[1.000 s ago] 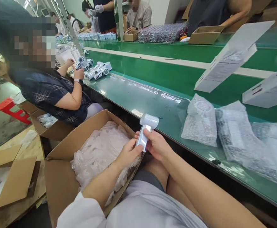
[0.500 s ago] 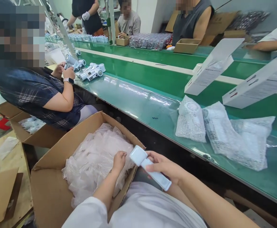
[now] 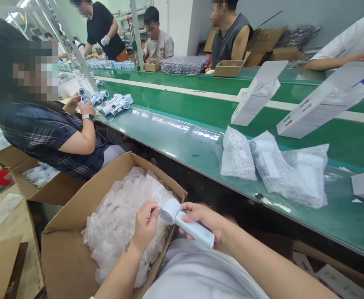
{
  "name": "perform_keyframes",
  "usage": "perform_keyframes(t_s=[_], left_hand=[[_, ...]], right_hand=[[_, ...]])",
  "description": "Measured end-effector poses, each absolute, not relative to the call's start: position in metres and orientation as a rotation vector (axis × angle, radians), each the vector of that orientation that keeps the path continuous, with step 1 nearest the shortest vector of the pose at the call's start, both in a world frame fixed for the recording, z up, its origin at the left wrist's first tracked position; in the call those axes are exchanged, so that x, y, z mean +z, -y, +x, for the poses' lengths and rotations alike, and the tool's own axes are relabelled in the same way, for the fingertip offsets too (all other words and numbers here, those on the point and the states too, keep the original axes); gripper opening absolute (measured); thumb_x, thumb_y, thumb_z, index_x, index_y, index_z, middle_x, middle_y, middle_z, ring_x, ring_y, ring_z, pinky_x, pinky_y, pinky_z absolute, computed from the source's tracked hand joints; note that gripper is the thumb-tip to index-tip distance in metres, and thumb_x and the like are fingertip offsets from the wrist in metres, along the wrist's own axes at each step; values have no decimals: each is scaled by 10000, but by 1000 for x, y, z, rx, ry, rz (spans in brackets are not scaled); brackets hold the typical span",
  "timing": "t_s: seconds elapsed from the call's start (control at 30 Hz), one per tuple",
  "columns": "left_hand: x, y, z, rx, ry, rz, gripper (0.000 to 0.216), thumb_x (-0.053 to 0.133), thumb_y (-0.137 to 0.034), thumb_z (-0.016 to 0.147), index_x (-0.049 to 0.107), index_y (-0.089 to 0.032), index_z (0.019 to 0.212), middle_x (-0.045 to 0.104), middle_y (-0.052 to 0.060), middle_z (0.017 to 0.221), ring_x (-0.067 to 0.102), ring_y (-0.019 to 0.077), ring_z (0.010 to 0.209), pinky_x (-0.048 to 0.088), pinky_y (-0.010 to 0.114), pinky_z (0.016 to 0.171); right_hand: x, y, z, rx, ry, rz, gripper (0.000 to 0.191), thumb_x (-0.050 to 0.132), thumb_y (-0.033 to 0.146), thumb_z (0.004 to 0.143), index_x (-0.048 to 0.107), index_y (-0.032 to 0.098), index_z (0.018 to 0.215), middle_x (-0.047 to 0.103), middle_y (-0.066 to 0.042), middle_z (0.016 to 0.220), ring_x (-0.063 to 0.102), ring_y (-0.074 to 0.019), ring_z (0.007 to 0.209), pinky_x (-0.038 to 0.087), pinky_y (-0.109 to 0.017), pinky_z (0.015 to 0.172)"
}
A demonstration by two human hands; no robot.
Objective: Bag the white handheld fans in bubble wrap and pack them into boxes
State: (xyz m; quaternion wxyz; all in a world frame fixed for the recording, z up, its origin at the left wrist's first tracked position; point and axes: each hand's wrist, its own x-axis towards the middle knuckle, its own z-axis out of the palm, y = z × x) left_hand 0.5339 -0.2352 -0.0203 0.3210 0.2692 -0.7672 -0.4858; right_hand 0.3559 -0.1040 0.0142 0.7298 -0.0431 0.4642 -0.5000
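Right hand (image 3: 205,216) is gripping a pale-blue, round-headed device (image 3: 198,232) — left hand (image 3: 146,220) pinching, contents unclear. Wrapped packs (image 3: 269,164) are lying near bench (image 3: 157,128) edge.

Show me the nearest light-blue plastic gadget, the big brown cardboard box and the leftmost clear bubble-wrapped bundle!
Nearest light-blue plastic gadget (image 3: 197,231): head view, the handle.
Big brown cardboard box (image 3: 64,259): head view, a side wall.
Leftmost clear bubble-wrapped bundle (image 3: 237,158): head view, the front.

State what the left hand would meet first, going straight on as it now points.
Likely the round head of the pale-blue hair dryer in the right hand; depth is unclear, so the left hand may be touching it.
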Motion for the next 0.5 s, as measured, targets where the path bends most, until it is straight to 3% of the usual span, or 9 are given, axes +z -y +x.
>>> perform_keyframes(t_s=[0.17, 0.33, 0.5], left_hand=[[-13, 207, 527, -732, 2291, 362, 160, 480, -89, 893, 599, -163, 971, 643, 62, 834, 584, 162, 778, 480, 277, 719], [-4, 185, 495, -594, 2262, 454, 128, 467, -88, 905, 554, -162, 846, 599, 49, 724, 564, 161, 681, 467, 265, 629], [17, 167, 484, -380, 2512, -18, 161, 441, -70, 875, 565, -168, 846, 593, 54, 699, 546, 194, 645, 451, 298, 586]], right_hand=[[15, 93, 364, -1299, -1115, -96, 596, 791, 219, 571, 462, 210, 1069, 604, -72, 1082, 668, -183, 674, 542, -305, 523], [18, 89, 369, -1251, -1378, -219, 535, 755, 323, 676, 381, 256, 1052, 552, -32, 1075, 628, -143, 641, 536, -293, 509], [33, 62, 343, -1263, -1251, -176, 857, 772, 115, 570, 242, 323, 1210, 582, -33, 1115, 655, -155, 642, 513, -249, 492]])
